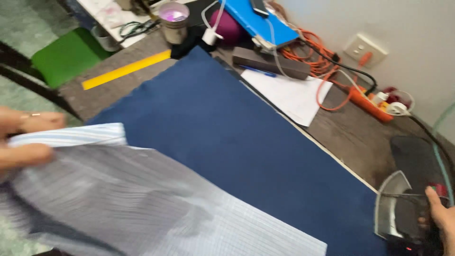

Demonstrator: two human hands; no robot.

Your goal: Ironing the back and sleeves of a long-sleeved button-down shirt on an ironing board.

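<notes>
The left hand pinches the edge of a striped shirt, which spreads away from that grip over a dark blue cloth. Far across from it, the right hand is closed, apparently around the handle of an iron standing at the cloth's edge.

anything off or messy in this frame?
Mostly the back edge: orange cable lies tangled with a power strip and plugs beside loose white paper. The striped shirt is rumpled on the blue pad. Left hand grips the shirt; right hand holds the iron.
</notes>
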